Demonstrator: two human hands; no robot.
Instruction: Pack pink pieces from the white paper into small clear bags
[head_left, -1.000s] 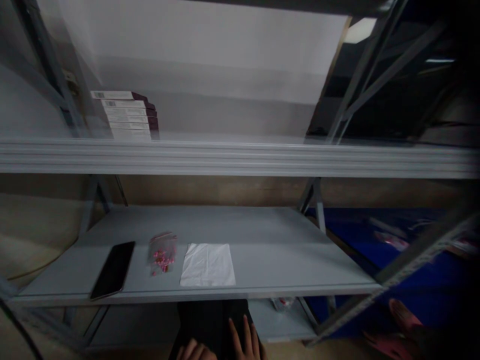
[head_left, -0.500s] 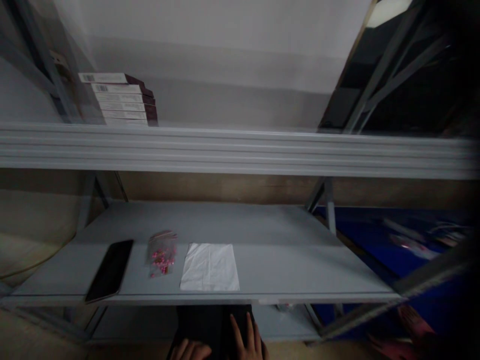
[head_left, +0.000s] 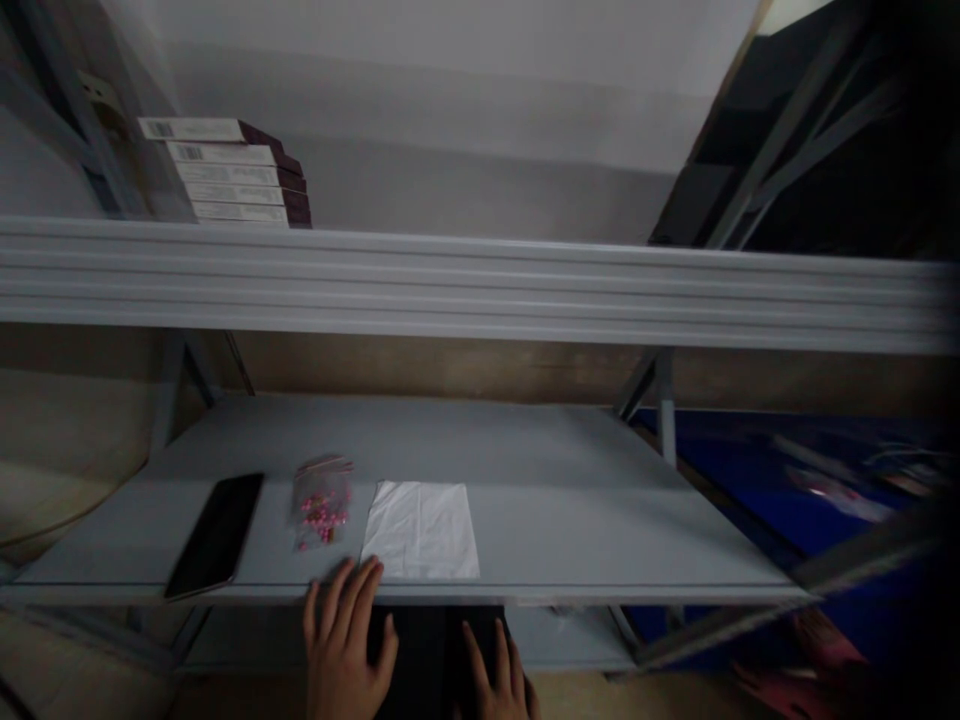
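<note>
My left hand [head_left: 345,640] is raised at the shelf's front edge, fingers stretched out, the fingertips by the lower left corner of a white cloth or tissue [head_left: 421,530]. It holds nothing. Lower down, my right hand [head_left: 501,680] lies with spread fingers on my dark-clothed lap [head_left: 416,660]. Left of the white square is a clear zip bag [head_left: 322,503] with pink beads in it. A black smartphone or tablet [head_left: 216,535] lies farther left, at the front edge of the grey shelf [head_left: 570,520].
An upper shelf edge [head_left: 480,285] crosses in front, above the work surface. Several stacked boxes [head_left: 232,175] stand on it at the left. To the right lies a blue surface [head_left: 750,480] with blurred items, beyond a metal leg [head_left: 666,405]. Pink footwear [head_left: 806,665] shows at lower right.
My left hand has come up from my lap to the shelf's front edge, its curled fingers now stretched out. My right hand stays on my lap. The view has tilted slightly down.
</note>
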